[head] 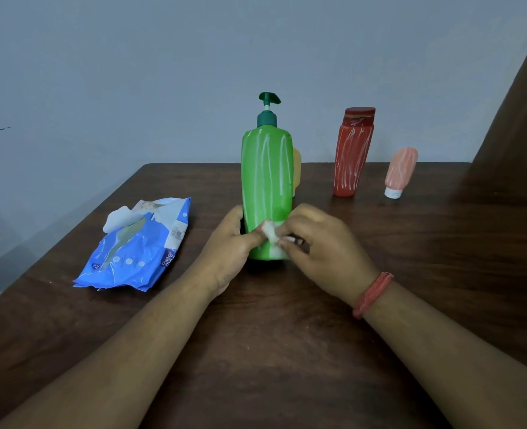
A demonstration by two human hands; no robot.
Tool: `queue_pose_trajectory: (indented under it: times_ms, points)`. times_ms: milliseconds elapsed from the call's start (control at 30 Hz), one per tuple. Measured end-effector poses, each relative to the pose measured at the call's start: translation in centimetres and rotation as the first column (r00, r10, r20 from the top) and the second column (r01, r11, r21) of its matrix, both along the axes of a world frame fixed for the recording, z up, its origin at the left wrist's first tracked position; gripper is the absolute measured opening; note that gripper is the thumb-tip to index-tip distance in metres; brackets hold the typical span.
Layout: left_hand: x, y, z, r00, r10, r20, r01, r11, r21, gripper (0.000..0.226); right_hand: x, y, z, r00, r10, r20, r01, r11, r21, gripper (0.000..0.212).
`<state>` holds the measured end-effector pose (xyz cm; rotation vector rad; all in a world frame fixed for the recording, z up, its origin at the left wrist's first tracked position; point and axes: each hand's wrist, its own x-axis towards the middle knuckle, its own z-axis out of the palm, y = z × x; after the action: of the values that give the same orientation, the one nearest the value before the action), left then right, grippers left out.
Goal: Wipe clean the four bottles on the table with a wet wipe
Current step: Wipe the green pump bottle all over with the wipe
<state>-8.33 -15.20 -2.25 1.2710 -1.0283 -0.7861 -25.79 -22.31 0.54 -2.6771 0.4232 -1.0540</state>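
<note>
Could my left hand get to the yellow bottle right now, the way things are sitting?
Probably not directly. The yellow bottle stands right behind the green pump bottle, which your left hand is holding, so it would have to let go and go around it.

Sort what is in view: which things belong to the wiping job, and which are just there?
Job: green pump bottle, yellow bottle behind it, red bottle, pink tube, wet wipe, wipes pack.
Incidental: table, wrist band.

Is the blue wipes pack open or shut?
Open: the wipes pack lies flat with its white flap lifted at the far end.
</note>
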Motion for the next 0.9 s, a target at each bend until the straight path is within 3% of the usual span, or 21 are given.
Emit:
queue_pose_trajectory:
  times_ms: [67,200,300,433,533,667,767,900]
  points:
    - [-0.1,0.0,0.0,1.000,-0.004,0.007,0.004,1.000,0.001,0.045,-0.2,0.2,-0.2,0.997,0.040,-0.060,-0.043,0.998,-0.051,0.009]
    - [0.0,0.0,0.1,1.000,-0.006,-0.003,0.006,1.000,0.005,0.040,-0.2,-0.3,0.1,0.997,-0.037,0.065,0.035,0.999,0.031,0.009]
    - [0.0,0.1,0.1,1.000,-0.020,0.001,0.020,1.000,0.001,0.038,-0.3,0.1,-0.1,0.995,0.067,-0.074,-0.073,0.994,-0.081,0.008]
    - [0.1,0.0,0.1,1.000,-0.017,-0.019,0.017,1.000,0.002,0.042,-0.3,-0.3,0.1,0.999,-0.012,0.048,0.013,1.000,-0.006,0.009]
    - [0.0,0.1,0.1,1.000,-0.020,-0.008,0.020,1.000,-0.003,0.042,-0.3,-0.2,-0.2,0.995,0.082,-0.052,-0.086,0.993,-0.078,0.009]
    - [0.1,0.2,0.2,0.999,-0.040,0.002,0.040,0.999,0.003,0.044,-0.4,-0.9,-0.1,0.994,-0.028,0.102,0.024,0.999,0.041,0.010]
    - [0.2,0.5,0.4,0.996,-0.081,0.046,0.081,0.997,0.001,0.042,-0.7,-1.4,0.3,0.996,0.000,0.085,-0.003,1.000,0.030,0.009]
    - [-0.1,0.8,0.7,0.980,-0.115,0.165,0.111,0.993,0.033,0.046,-1.1,-2.1,1.4,0.930,-0.142,0.338,0.114,0.988,0.102,0.008]
